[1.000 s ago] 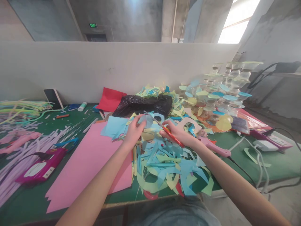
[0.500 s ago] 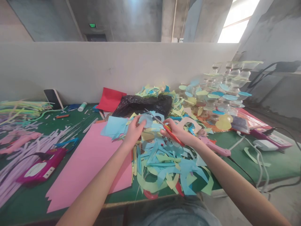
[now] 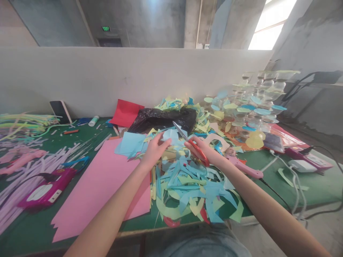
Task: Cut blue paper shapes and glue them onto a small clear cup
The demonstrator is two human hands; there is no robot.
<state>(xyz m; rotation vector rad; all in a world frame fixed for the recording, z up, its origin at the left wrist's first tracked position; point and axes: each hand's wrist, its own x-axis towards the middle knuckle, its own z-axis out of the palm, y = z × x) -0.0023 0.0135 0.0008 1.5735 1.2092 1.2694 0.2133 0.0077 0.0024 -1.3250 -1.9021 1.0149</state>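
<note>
In my right hand [image 3: 203,149] is a pair of scissors [image 3: 198,151] with red handles, the blades pointing away and to the left. My left hand [image 3: 157,147] pinches a light blue piece of paper [image 3: 170,135] between thumb and fingers, left of the blades. The blade tips reach past the paper's upper right side; whether they touch it I cannot tell. Beneath both hands lies a heap of blue, green and yellow paper scraps [image 3: 184,178]. Blue paper squares [image 3: 131,143] lie just left of my left hand.
Pink paper sheets [image 3: 107,178] cover the table's front left. A black plastic bag [image 3: 150,119] sits behind the hands. A pink glue gun [image 3: 246,167] and white cables lie at right, below stacked clear cups [image 3: 268,96] with paper discs. Pipe cleaners [image 3: 50,171] lie left.
The scissors and my right hand have turned, so the blades point more steeply away. The blue paper in my left hand has shifted slightly right and changed its angle.
</note>
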